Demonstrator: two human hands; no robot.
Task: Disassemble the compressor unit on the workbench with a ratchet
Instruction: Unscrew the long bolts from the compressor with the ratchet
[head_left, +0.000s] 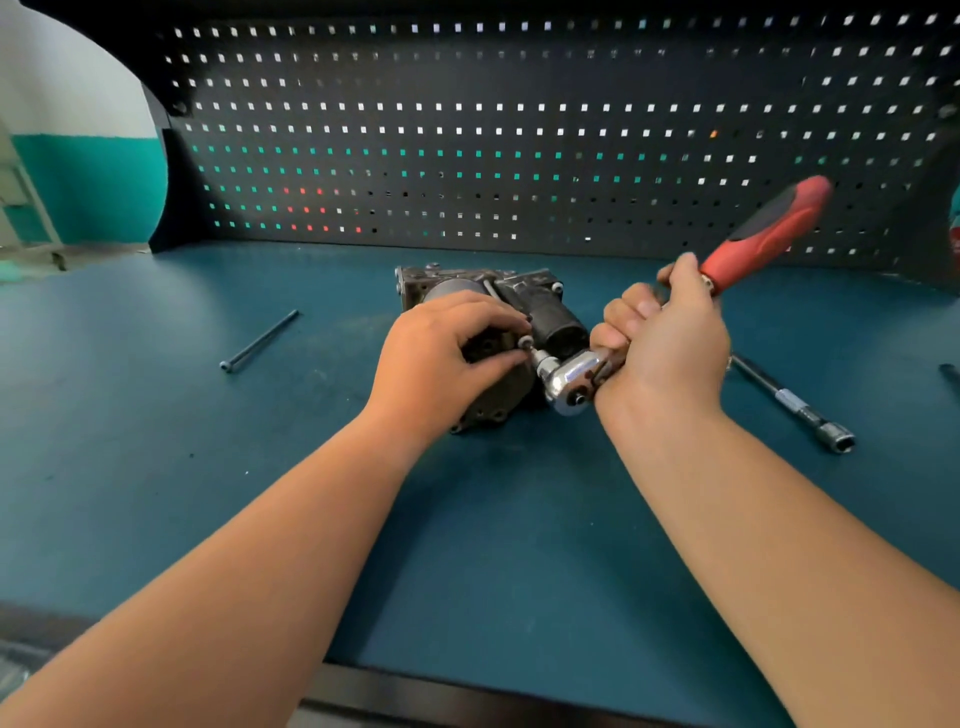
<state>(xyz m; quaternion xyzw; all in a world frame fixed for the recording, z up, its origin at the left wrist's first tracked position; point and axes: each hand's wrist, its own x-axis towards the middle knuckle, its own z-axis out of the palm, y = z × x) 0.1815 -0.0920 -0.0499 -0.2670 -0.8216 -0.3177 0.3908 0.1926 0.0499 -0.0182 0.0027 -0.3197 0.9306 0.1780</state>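
Observation:
The dark metal compressor unit (524, 301) lies in the middle of the teal workbench (208, 467). My left hand (441, 358) rests over its near end, thumb and fingers pinching a bolt head (525, 342) beside the socket. My right hand (667, 338) grips the ratchet (571, 382) just behind its chrome head. The ratchet's red and black handle (769, 234) sticks up and to the right past my fingers. The chrome head with its socket sits against the unit's near right corner.
A long dark bolt (260, 340) lies on the bench to the left. An extension bar with a socket (800, 410) lies to the right, and another dark piece (950, 374) shows at the right edge. A black pegboard (519, 130) closes the back.

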